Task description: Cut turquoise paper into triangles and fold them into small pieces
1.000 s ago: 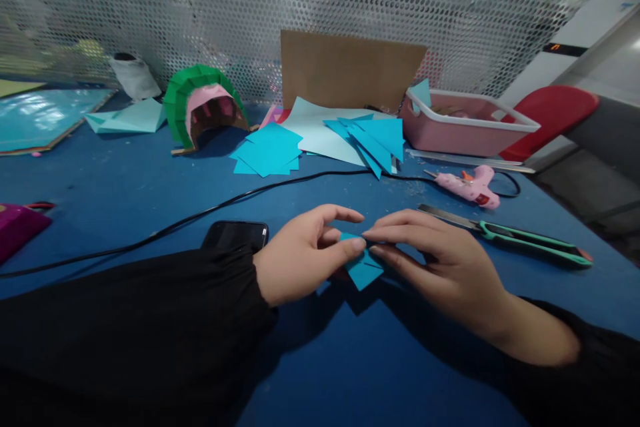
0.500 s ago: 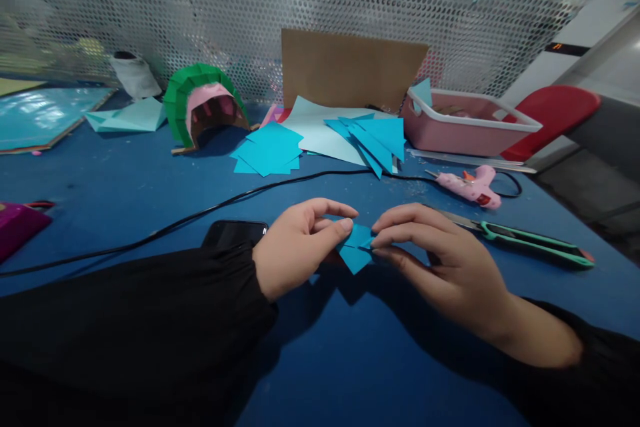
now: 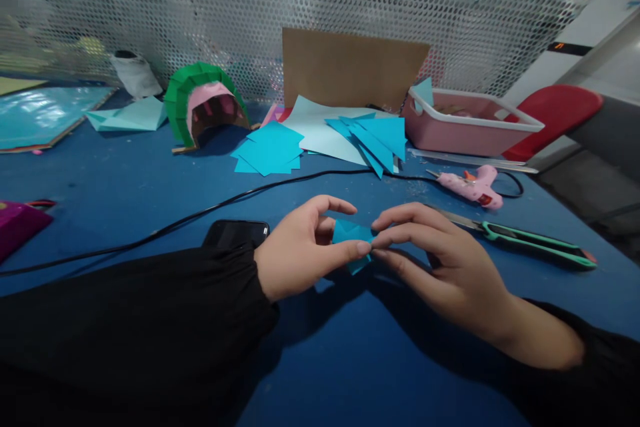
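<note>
A small folded piece of blue paper [image 3: 351, 232] is held between my two hands, a little above the blue table. My left hand [image 3: 307, 250] grips it from the left, the thumb lying across its front and the other fingers partly hidden behind it. On the right, my right hand [image 3: 440, 263] pinches the paper's right corner between thumb and fingertips. Beyond the hands lie a stack of blue paper squares [image 3: 273, 148] and several blue folded triangles [image 3: 375, 137].
A black phone [image 3: 235, 233] lies by my left wrist. A cable [image 3: 200, 213] runs across the table to a pink glue gun [image 3: 473, 185]. Green-handled scissors [image 3: 535, 245] lie right of my right hand. Behind stand a green paper arch [image 3: 200, 77], cardboard [image 3: 350, 67] and a pink basket [image 3: 460, 130].
My left thumb has moved right across the front of the folded paper, to near the right fingertips. My right hand has stayed almost in place.
</note>
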`<state>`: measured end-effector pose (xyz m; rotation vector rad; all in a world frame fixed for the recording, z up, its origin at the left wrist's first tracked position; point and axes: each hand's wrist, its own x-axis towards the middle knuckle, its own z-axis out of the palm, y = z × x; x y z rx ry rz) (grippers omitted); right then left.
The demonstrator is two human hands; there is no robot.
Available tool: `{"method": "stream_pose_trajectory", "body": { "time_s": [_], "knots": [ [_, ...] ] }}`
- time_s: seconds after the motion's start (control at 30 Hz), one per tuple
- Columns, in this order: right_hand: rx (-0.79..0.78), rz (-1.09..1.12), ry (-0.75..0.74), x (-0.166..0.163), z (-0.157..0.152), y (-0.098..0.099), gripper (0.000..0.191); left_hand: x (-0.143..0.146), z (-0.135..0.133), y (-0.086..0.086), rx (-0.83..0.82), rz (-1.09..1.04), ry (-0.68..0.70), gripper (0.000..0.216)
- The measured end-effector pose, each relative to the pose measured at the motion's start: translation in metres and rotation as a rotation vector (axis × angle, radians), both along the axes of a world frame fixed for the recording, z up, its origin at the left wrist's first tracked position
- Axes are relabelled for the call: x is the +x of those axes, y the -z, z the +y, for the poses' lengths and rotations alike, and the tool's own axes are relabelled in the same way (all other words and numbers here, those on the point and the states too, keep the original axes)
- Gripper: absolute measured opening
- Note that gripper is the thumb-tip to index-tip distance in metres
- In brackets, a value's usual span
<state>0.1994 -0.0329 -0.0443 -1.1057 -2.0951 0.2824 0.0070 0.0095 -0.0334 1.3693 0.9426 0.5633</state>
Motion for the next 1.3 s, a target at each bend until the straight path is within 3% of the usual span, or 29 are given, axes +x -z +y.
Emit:
{"method": "stream_pose_trajectory", "body": {
  "time_s": [0.3, 0.5, 0.63, 1.0, 1.3],
  "knots": [
    [-0.127, 0.105, 0.003, 0.0012, -0.0029, -0.0019, 0.011, 0.0009, 0.0000, -0.0022, -0.120, -0.054, -0.031, 0.046],
    [-0.459, 0.447, 0.047, 0.0012, 0.0002, 0.0014, 0.013, -0.0014, -0.0001, 0.0004, -0.017, 0.004, 0.003, 0.048],
    [-0.676, 0.357, 0.067, 0.0000, 0.0015, 0.0019, 0.027, -0.0013, -0.0004, 0.0022, 0.010, -0.026, 0.044, 0.047],
    [-0.636, 0.262, 0.051, -0.0009, 0.0001, 0.0006, 0.032, -0.0033, -0.0014, 0.0032, 0.014, -0.056, 0.094, 0.044],
    [-0.640, 0.283, 0.002, -0.0028, -0.0021, -0.0037, 0.018, -0.0016, -0.0027, 0.0008, 0.032, -0.092, 0.138, 0.042]
  ]
}}
